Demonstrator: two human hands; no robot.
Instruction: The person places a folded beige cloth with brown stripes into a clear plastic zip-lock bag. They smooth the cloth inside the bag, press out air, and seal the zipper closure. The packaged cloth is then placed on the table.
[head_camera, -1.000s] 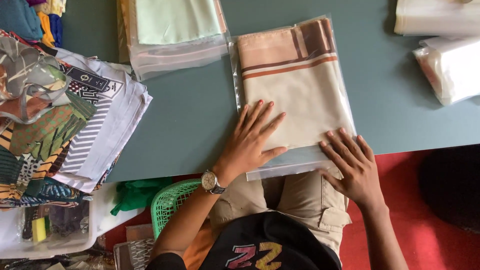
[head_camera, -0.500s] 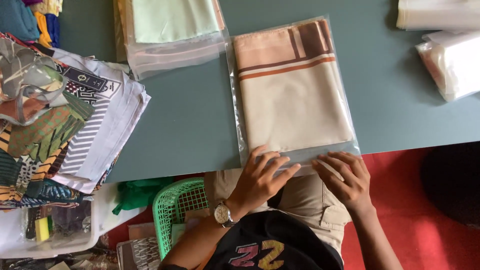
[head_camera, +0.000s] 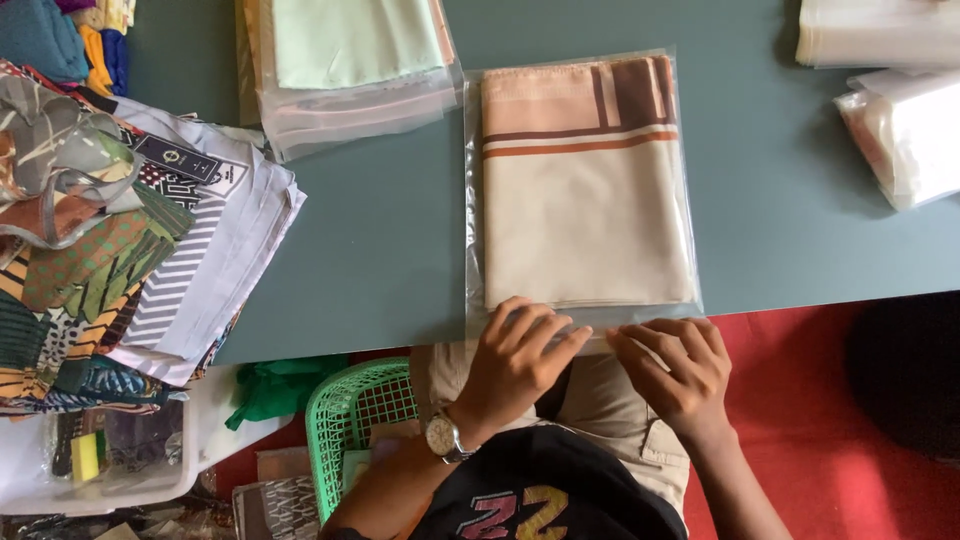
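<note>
Folded cream cloth with brown and orange bands lies flat inside a clear plastic bag on the grey-green table, the bag's open end toward the person and overhanging the near table edge. That overhang seems to be why both hands work at the edge: the loose mouth is free there, while the table bears the weight of the cloth. Left hand, watch on the wrist, rests fingers spread and bent on the bag's near strip, pressing it down rather than closing round anything. Right hand likewise lies on the strip beside it, fingers curled, tips on the plastic; whether it pinches the film, I cannot tell. The hands are near each other but apart. A stack of bagged pale green cloths sits just beyond and left of the bag, apart from it. Patterned folded cloths are piled at the left end of the table. Stacked empty clear bags lie at far right, within reach. A green plastic basket stands below the table edge by the left arm.
</note>
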